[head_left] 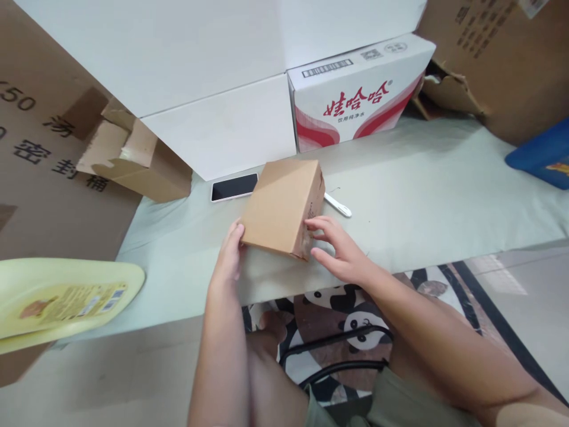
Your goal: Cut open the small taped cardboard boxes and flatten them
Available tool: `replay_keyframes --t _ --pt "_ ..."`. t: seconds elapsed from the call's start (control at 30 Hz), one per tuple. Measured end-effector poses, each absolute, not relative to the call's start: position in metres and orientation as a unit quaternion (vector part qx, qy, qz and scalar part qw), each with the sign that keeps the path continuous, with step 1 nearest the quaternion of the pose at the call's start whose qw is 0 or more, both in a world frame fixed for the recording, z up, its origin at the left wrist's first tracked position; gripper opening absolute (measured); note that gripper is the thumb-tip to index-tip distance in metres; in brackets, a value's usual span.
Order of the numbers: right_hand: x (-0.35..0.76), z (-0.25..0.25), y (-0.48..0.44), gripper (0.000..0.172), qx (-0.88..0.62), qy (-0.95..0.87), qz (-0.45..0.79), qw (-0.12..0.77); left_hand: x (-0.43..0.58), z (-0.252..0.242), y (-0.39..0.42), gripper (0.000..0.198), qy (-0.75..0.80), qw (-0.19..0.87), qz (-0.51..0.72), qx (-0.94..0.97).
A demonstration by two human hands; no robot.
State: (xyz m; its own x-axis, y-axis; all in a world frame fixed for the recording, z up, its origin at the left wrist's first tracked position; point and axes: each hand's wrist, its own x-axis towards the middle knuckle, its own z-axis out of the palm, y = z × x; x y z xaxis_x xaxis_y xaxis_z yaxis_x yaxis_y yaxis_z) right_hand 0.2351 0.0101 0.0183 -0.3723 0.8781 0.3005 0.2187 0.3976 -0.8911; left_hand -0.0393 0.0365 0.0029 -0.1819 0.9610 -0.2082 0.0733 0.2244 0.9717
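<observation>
A small brown cardboard box rests tilted on the pale green cloth of the table, its taped, creased end facing right. My left hand grips the box's near left corner, thumb on top and the other fingers mostly hidden below. At the taped end is my right hand, its fingers curved and apart, with the fingertips at the box's side. Partly hidden behind the box, a slim white tool shows one rounded end. A phone with a dark screen lies behind the box on the left.
White cartons line the back, beside a red-and-white water carton. An open cardboard box stands at left, before a large printed carton. A pale yellow plastic item is at left, a blue one at right.
</observation>
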Motion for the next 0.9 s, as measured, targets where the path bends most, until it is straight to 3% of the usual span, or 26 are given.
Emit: replay_keyframes --t 0.13,0.2,0.37,0.43,0.53,0.6,0.73,0.83,0.9 --pt "0.235 0.008 0.015 0.067 -0.442 -0.699 0.405 0.39 -0.027 0.017 0.03 0.058 0.596 0.567 0.448 0.349" --pt "0.237 0.008 0.017 0.07 -0.428 -0.706 0.387 0.41 -0.025 0.023 0.026 0.056 0.576 0.608 0.424 0.344" --pt "0.245 0.027 0.015 0.039 -0.31 -0.749 0.299 0.503 -0.032 0.024 0.019 0.042 0.582 0.695 0.241 0.346" --pt "0.245 0.032 0.012 0.032 -0.285 -0.756 0.276 0.521 -0.033 0.023 0.021 0.049 0.646 0.628 0.234 0.365" --pt "0.237 0.033 0.005 0.033 -0.247 -0.783 0.266 0.506 -0.033 0.026 0.025 0.074 0.669 0.41 0.44 0.437" --pt "0.228 0.03 0.001 0.038 -0.222 -0.81 0.268 0.473 -0.033 0.032 0.026 0.076 0.58 0.317 0.545 0.515" --pt "0.222 0.023 0.003 0.038 -0.241 -0.816 0.262 0.455 -0.03 0.04 0.023 0.052 0.475 0.344 0.49 0.645" --pt "0.237 0.015 0.021 0.032 -0.428 -0.749 0.207 0.461 -0.027 0.037 0.022 0.043 0.472 0.342 0.488 0.65" --pt "0.252 0.007 0.036 0.038 -0.587 -0.701 0.138 0.381 -0.026 0.034 0.022 0.04 0.461 0.337 0.502 0.649"
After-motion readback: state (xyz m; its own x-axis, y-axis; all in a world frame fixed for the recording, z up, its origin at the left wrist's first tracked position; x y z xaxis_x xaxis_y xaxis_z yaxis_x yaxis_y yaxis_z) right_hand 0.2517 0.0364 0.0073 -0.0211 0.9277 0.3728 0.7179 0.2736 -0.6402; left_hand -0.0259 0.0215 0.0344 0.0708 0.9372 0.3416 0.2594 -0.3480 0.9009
